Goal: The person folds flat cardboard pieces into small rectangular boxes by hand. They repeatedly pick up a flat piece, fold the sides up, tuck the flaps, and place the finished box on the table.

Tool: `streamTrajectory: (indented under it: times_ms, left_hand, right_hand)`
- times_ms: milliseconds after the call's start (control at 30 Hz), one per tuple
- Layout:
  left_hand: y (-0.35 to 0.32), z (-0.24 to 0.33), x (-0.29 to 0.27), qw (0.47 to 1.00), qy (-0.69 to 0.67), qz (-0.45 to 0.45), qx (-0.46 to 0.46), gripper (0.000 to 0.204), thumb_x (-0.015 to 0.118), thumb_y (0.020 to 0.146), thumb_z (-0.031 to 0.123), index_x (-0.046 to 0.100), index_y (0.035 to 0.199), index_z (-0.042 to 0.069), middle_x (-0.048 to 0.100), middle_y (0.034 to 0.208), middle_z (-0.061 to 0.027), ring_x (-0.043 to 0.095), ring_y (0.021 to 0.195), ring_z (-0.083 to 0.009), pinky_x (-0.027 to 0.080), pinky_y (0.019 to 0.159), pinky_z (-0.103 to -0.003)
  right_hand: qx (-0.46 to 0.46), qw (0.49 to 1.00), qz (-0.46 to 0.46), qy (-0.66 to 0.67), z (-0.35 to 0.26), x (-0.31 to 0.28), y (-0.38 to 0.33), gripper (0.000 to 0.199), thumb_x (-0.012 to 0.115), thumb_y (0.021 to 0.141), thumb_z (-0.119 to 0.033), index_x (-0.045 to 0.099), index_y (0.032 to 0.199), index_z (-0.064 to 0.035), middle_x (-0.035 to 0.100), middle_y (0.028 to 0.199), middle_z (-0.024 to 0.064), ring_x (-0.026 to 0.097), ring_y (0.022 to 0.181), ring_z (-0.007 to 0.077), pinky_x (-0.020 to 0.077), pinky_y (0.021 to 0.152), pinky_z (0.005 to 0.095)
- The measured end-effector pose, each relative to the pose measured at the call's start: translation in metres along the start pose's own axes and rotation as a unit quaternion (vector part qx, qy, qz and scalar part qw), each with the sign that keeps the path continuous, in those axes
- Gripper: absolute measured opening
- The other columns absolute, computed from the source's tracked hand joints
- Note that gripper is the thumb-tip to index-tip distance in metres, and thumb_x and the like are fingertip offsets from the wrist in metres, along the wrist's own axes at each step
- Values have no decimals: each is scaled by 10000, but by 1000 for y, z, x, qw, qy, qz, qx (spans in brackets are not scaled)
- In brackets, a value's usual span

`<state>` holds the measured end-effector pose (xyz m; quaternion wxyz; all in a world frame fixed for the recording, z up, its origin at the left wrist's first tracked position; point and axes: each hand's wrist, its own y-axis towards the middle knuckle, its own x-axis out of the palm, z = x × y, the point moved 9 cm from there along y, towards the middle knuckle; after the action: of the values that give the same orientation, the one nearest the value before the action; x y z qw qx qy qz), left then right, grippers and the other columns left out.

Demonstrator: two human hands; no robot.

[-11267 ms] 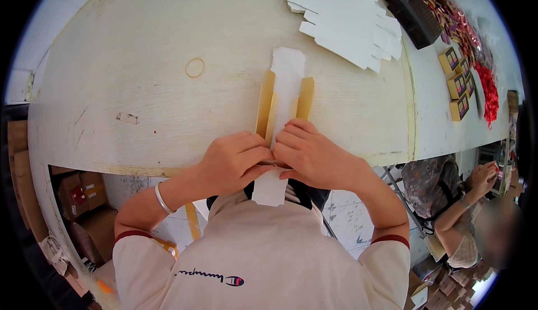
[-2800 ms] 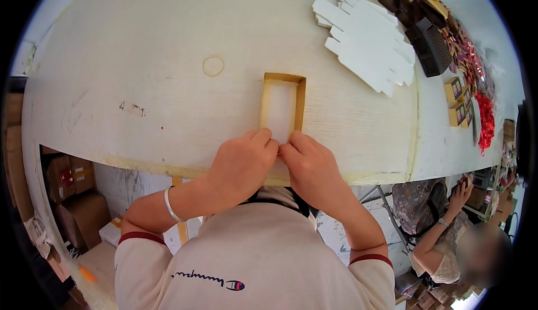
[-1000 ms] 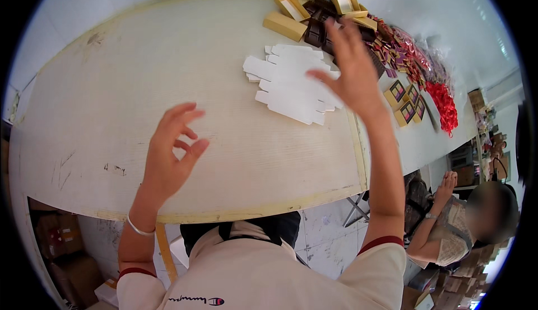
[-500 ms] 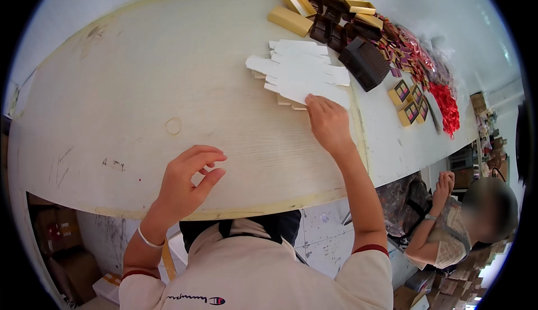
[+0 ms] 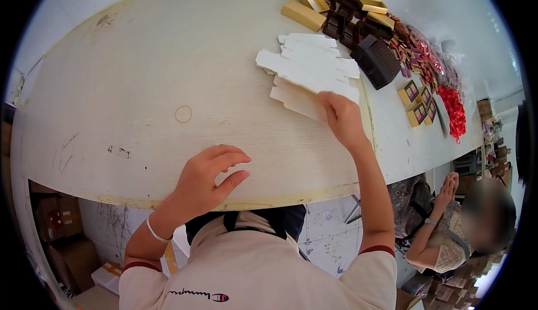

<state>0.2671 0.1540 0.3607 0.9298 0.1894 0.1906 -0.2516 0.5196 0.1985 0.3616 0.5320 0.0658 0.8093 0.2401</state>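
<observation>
On the right half of the table lies a stack of flat white folded cartons [image 5: 311, 58], their flaps jutting out unevenly. My right hand [image 5: 343, 118] pinches the near edge of one white carton blank [image 5: 297, 98], which sticks out from the near side of the stack. My left hand [image 5: 210, 175] hovers over the table's front edge, its thumb apart from the curved fingers and nothing between them. A thin tan rubber band [image 5: 183, 114] rests on the table, farther off and to the left of that hand.
Gold boxes [image 5: 303, 16] and dark brown trays [image 5: 334, 24] are heaped at the back right. A ridged dark brown tray stack [image 5: 376, 61], small gold boxes [image 5: 417, 114] and red ribbon [image 5: 453, 111] stand nearby. Another person [image 5: 443, 220] sits at the right.
My right hand has drawn a white carton blank partly out from the stack's near side. My left hand has moved right and stays open. The whole view has shifted slightly.
</observation>
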Motion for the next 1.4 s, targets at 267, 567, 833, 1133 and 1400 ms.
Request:
streamTrajectory:
  times_ms: [267, 567, 833, 1133, 1400]
  left_hand:
    - [-53, 31, -25, 931, 235, 184, 210, 773, 786, 771, 335, 382, 1388, 101, 393, 1411, -144, 484, 1152, -254, 406, 950, -473]
    - [-150, -117, 76, 945, 253, 4, 206, 139, 747, 748, 135, 674, 847, 70, 662, 935, -48, 604, 819, -217, 490, 667, -321]
    - [-126, -160, 85, 979, 166, 20, 113, 149, 751, 752, 122, 662, 858, 65, 628, 741, -28, 563, 637, -184, 434, 501, -292]
    - [-97, -162, 83, 887, 431, 128, 107, 229, 676, 745, 92, 659, 973, 101, 606, 932, -35, 563, 835, -198, 452, 716, -335]
    - [-130, -202, 80, 935, 329, -5, 130, 291, 686, 717, 151, 659, 999, 86, 575, 1013, -38, 548, 904, -204, 454, 798, -368]
  right_hand:
    - [-304, 934, 117, -144, -170, -47, -55, 137, 610, 788, -16, 664, 905, 28, 684, 941, 142, 679, 837, 278, 561, 676, 358]
    - [-231, 970, -66, 32, -179, 164, -206, 195, 653, 771, -96, 650, 944, -5, 582, 900, 92, 563, 803, 235, 484, 723, 338]
    - [-63, 983, -55, 163, -108, 188, -198, 185, 729, 743, -67, 641, 902, -35, 542, 797, 51, 534, 732, 229, 411, 637, 344]
    - [-2, 999, -15, 30, -97, 209, -169, 175, 709, 760, -70, 645, 922, -50, 575, 940, 75, 562, 839, 237, 434, 718, 377]
    - [-155, 986, -20, 49, -129, 239, -196, 317, 712, 810, -178, 652, 1058, 10, 584, 1008, 115, 577, 902, 251, 478, 747, 372]
